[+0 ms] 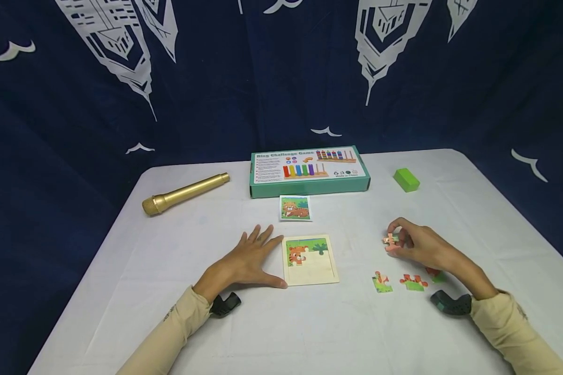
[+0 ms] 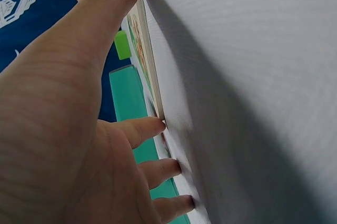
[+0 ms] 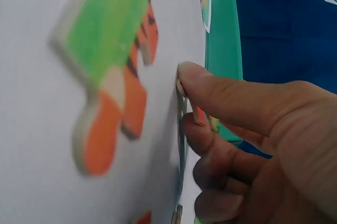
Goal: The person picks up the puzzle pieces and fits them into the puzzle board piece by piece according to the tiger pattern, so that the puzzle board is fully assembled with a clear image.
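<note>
My left hand (image 1: 249, 263) lies spread on the table, its thumb and forefinger at the left edge of a square wooden puzzle board (image 1: 311, 272). Tiger-head and green leaf pieces fill the top of that board; its lower part shows bare wood. Off to the right, my right hand (image 1: 424, 246) pinches a small orange and green puzzle piece (image 1: 390, 241) between thumb and fingers, just above the cloth. Nearer to me lie loose puzzle pieces: a left one (image 1: 382, 282), a middle one (image 1: 414, 283) and one (image 1: 436, 275) partly hidden by the right wrist.
A tiger picture card (image 1: 295, 208) lies behind the board, against a green game box (image 1: 309, 186). At the back left is a gold microphone (image 1: 185, 195); at the back right, a green block (image 1: 406, 179). White cloth covers the table, with a dark curtain behind.
</note>
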`<state>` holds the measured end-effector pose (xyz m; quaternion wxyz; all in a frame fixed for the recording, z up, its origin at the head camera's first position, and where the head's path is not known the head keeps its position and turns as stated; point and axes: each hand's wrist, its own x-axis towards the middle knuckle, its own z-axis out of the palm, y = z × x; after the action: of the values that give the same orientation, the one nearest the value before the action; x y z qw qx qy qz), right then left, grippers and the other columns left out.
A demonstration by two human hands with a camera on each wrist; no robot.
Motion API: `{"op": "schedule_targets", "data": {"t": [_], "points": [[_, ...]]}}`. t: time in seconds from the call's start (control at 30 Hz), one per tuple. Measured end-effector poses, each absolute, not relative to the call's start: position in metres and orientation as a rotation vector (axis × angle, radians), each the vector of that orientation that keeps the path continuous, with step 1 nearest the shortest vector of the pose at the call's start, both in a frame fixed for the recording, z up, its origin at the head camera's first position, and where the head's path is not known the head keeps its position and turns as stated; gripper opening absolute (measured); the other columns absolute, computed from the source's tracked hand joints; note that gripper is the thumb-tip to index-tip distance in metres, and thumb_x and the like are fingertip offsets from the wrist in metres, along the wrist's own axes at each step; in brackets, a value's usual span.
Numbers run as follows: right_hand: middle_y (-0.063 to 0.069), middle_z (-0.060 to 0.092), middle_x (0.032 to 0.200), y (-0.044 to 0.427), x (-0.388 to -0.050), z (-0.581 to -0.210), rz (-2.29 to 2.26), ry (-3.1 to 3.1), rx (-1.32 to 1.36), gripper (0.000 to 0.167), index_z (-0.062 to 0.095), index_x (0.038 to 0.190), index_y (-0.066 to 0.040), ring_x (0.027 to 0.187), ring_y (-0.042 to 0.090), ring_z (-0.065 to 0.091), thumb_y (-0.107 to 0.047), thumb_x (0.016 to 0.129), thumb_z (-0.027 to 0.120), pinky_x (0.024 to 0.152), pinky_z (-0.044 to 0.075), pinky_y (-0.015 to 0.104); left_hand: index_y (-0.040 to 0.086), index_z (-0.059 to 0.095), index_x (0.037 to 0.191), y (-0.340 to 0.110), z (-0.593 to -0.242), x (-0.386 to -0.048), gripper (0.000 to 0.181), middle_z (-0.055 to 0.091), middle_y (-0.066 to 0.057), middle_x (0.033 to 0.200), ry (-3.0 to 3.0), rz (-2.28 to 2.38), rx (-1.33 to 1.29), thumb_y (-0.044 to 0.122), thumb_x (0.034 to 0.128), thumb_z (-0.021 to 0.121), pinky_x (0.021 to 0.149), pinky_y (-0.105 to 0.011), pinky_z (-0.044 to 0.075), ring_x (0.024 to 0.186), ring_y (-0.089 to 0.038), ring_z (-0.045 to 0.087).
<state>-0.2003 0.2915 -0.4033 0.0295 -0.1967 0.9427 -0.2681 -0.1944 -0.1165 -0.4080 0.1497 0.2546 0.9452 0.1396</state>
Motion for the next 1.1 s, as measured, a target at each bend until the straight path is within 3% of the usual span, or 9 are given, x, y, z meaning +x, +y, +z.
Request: {"op": "schedule_targets", "data": {"t": [0.27,0.53,0.7,1.1], "points": [[-0.001,0.058,0.074,0.278,-0.204,-0.405,-1.018,2.959,-0.643,0.031,0.06,0.111,-0.01,0.058,0.005,0.046,-0.002,0.083,0.071,0.053,0.037,0.021,0.02,0.027,0.152,-0.116,-0.408,-0.195,0.11,0.009,-0.01,0.161,2.722,0.399,0.732,0.072,0.0653,0.072,0.115,-0.058,0.003,0.147,-0.036,-0.001],[0.001,0.061,0.074,0.259,-0.208,-0.407,-1.175,2.908,-0.615,0.024,0.063,0.112,-0.009,0.053,0.006,0.047,-0.006,0.089,0.066,0.048,0.035,0.022,0.019,0.027,0.153,-0.117,-0.408,-0.194,0.11,0.009,-0.011,0.161,2.719,0.409,0.736,0.071,0.0661,0.072,0.115,-0.058,0.003,0.147,-0.036,-0.001],[0.003,0.063,0.076,0.243,-0.211,-0.408,-1.25,2.811,-0.646,0.024,0.063,0.111,-0.009,0.057,0.009,0.054,0.0,0.089,0.059,0.053,0.044,0.022,0.019,0.027,0.153,-0.117,-0.408,-0.194,0.11,0.008,-0.01,0.161,2.717,0.401,0.732,0.071,0.0662,0.072,0.115,-0.058,0.003,0.147,-0.036,-0.001],[0.015,0.059,0.089,0.205,-0.217,-0.407,-1.529,2.459,-0.629,0.013,0.06,0.103,0.001,0.074,0.016,0.069,-0.002,0.09,0.063,0.063,0.058,0.03,0.019,0.026,0.153,-0.117,-0.409,-0.194,0.111,0.007,-0.01,0.161,2.716,0.388,0.732,0.071,0.0665,0.071,0.115,-0.057,0.003,0.147,-0.035,-0.002]]}}
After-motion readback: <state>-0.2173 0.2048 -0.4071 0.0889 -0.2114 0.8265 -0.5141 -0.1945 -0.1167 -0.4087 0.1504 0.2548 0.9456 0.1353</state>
